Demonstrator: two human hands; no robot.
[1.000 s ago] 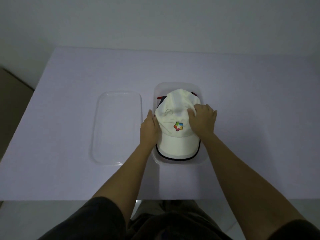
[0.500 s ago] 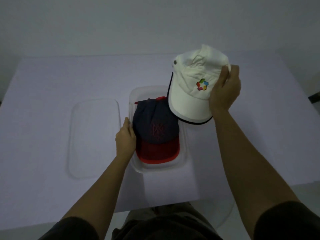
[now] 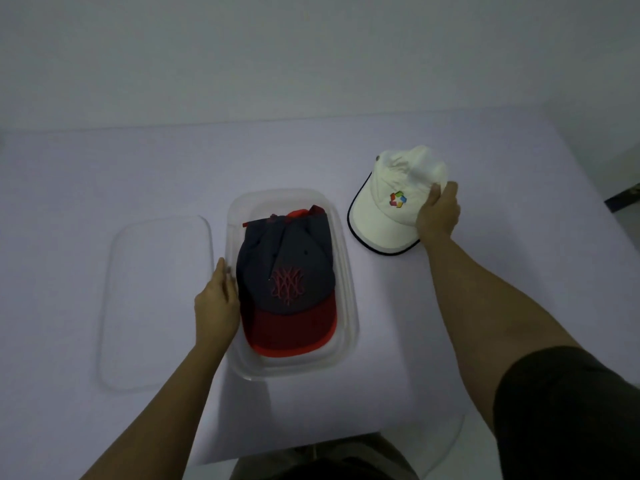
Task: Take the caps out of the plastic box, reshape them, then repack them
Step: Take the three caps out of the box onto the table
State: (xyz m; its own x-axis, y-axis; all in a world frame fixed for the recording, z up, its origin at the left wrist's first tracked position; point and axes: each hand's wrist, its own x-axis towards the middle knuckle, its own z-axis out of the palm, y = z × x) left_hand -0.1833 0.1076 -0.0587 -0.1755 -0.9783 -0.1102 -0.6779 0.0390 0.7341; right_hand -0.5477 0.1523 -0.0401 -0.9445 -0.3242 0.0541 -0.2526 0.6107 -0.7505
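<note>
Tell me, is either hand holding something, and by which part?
The right hand grips the white cap by the side of its crown. The left hand only rests against the plastic box.

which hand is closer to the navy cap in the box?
Left. The left hand rests at the box's left wall, right beside the navy cap. The right hand is off to the right, gripping the white cap.

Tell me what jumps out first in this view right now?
The white cloth cap with a colourful logo, held by the right hand at the table's right. Next, the navy cap with a red brim lying in the clear plastic box at centre, the left hand against the box's left wall.
</note>
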